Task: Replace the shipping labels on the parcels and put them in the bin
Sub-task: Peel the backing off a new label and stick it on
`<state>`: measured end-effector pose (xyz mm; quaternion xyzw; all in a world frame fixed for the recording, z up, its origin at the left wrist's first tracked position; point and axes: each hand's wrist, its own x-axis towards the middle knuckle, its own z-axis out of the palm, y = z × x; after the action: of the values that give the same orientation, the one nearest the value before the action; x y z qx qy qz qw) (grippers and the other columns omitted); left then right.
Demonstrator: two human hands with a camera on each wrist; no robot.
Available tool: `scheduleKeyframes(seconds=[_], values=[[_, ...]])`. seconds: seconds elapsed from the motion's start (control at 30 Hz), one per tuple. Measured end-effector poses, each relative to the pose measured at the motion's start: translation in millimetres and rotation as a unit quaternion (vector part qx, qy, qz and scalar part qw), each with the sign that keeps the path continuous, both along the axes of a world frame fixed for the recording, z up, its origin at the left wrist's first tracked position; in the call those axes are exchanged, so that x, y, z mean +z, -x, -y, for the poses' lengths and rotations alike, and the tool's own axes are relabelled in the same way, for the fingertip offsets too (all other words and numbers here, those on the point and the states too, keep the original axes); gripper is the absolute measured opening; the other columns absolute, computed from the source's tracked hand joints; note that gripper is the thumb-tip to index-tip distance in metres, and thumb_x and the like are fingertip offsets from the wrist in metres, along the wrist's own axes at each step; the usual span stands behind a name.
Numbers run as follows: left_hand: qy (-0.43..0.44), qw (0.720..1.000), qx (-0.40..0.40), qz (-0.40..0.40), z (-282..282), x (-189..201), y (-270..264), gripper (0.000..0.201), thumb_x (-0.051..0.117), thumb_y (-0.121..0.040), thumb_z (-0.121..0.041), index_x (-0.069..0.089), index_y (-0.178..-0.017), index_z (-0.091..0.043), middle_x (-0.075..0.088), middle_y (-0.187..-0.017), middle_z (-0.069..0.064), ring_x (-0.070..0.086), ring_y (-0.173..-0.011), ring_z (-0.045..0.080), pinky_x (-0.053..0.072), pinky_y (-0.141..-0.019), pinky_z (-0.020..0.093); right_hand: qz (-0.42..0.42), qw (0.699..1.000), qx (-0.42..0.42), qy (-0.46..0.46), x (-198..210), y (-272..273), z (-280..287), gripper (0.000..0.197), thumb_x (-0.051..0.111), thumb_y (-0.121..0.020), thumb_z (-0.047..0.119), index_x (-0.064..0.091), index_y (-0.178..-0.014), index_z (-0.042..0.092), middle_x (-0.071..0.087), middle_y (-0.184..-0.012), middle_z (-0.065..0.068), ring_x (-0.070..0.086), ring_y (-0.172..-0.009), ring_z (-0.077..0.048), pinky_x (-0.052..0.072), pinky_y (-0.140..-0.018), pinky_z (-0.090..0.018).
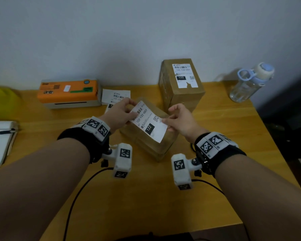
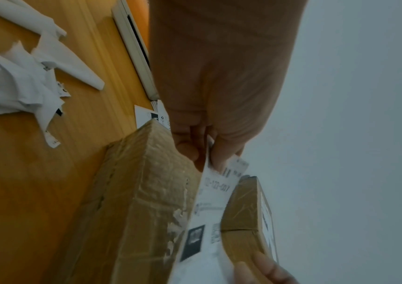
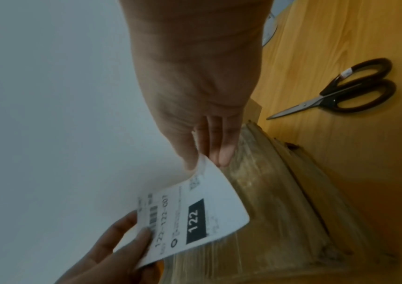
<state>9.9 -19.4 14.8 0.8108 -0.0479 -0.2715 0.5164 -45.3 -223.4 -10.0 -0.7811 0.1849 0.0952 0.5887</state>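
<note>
You are holding the label [image 1: 149, 121] stretched between both hands, just above the flat parcel [image 1: 150, 145] lying on the table [image 1: 233, 153] in front of you. Your left hand [image 1: 122, 113] is pinching the barcode end, thumb on the printed face; your right hand [image 1: 178, 120] is pinching the opposite corner. I cannot tell whether any edge is touching the cardboard yet.

Handling, as a judgement — the label is looking thin, light and floppy; it is bowing in the right wrist view, so it will likely curl and wrinkle unless you keep it taut by the corners. The parcel's top is looking rough, with torn paper residue in the left wrist view.

Farther back, the tall parcel [image 1: 181, 84] is standing upright with a label already on its face. More labels [image 1: 116, 95] are lying beside the printer [image 1: 69, 93].

Only the left wrist view is showing the crumpled paper scraps [image 2: 20, 82]; only the right wrist view is showing the scissors [image 3: 341, 92].
</note>
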Motion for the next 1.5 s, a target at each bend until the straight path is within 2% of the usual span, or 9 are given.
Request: scheduleKeyframes(seconds=[0.23,0.33,0.43,0.7,0.8,0.97,1.13,1.37,1.5], values=[[-0.067,0.995,0.018,0.071,-2,-18,-9,0.022,0.063,-0.087,-0.013,0.053,-0.107,-0.016,0.067,-0.099,0.003,0.066,-0.092,0.018,0.057,-0.082,0.034,-0.010,0.998,-0.016,0.062,-17,-5,-1,0.022,0.061,-0.085,-0.001,0.049,-0.094,0.015,0.056,-0.083,-0.005,0.057,-0.058,-0.014,0.054,-0.055,-0.025],[-0.105,0.988,0.019,0.112,0,-27,-13,0.018,0.063,-0.087,-0.015,0.054,-0.103,-0.016,0.066,-0.099,0.003,0.065,-0.092,0.017,0.057,-0.082,0.035,0.002,0.991,0.008,0.132,-23,-5,0,0.023,0.064,-0.082,0.005,0.051,-0.082,0.024,0.061,-0.086,-0.007,0.061,-0.070,-0.020,0.055,-0.067,-0.037],[-0.159,0.976,0.020,0.145,3,-33,-17,0.015,0.063,-0.087,-0.019,0.057,-0.100,-0.015,0.065,-0.100,0.004,0.063,-0.093,0.019,0.055,-0.083,0.036,0.010,0.984,0.018,0.179,-24,-4,1,0.024,0.065,-0.081,0.009,0.051,-0.078,0.027,0.058,-0.078,0.002,0.058,-0.074,-0.017,0.050,-0.067,-0.033],[-0.204,0.965,0.012,0.164,10,-38,-23,0.011,0.063,-0.087,-0.018,0.059,-0.095,-0.012,0.062,-0.098,0.004,0.059,-0.092,0.019,0.050,-0.080,0.028,0.016,0.969,0.049,0.242,-25,-4,-1,0.011,0.060,-0.084,0.008,0.058,-0.082,0.018,0.053,-0.073,0.011,0.054,-0.074,-0.012,0.042,-0.064,-0.024],[-0.203,0.966,0.008,0.161,10,-40,-24,0.014,0.064,-0.087,-0.018,0.059,-0.098,-0.010,0.063,-0.101,0.006,0.060,-0.095,0.020,0.052,-0.084,0.032,0.009,0.966,0.047,0.256,-26,-5,0,0.011,0.060,-0.084,0.010,0.059,-0.080,0.020,0.054,-0.073,0.011,0.056,-0.077,-0.014,0.045,-0.068,-0.027],[-0.221,0.960,-0.003,0.170,14,-41,-25,0.017,0.063,-0.088,-0.020,0.060,-0.101,-0.010,0.061,-0.099,0.003,0.053,-0.087,0.014,0.040,-0.072,0.022,-0.008,0.959,0.046,0.281,-29,-8,2,0.015,0.061,-0.082,0.014,0.059,-0.073,0.026,0.060,-0.074,0.007,0.062,-0.081,-0.019,0.054,-0.073,-0.035],[-0.227,0.961,-0.009,0.161,16,-44,-27,0.016,0.062,-0.088,-0.019,0.060,-0.101,-0.010,0.059,-0.098,0.002,0.053,-0.088,0.014,0.041,-0.074,0.023,-0.002,0.956,0.050,0.289,-32,-8,2,0.009,0.059,-0.083,0.014,0.062,-0.079,0.021,0.063,-0.080,0.002,0.063,-0.082,-0.021,0.054,-0.073,-0.036],[-0.213,0.964,-0.015,0.158,11,-51,-28,0.015,0.065,-0.085,-0.020,0.056,-0.095,-0.012,0.059,-0.093,0.003,0.055,-0.088,0.018,0.042,-0.074,0.027,0.014,0.961,0.059,0.269,-32,-7,0,0.010,0.056,-0.086,0.011,0.061,-0.083,0.019,0.055,-0.073,0.011,0.060,-0.082,-0.018,0.052,-0.072,-0.033],[-0.206,0.966,-0.017,0.157,11,-54,-27,0.016,0.067,-0.084,-0.020,0.056,-0.094,-0.012,0.057,-0.091,0.001,0.053,-0.086,0.016,0.040,-0.073,0.026,0.017,0.945,0.098,0.311,-34,-5,-1,0.006,0.057,-0.086,0.016,0.062,-0.088,0.020,0.060,-0.089,0.001,0.060,-0.089,-0.021,0.052,-0.080,-0.039]])
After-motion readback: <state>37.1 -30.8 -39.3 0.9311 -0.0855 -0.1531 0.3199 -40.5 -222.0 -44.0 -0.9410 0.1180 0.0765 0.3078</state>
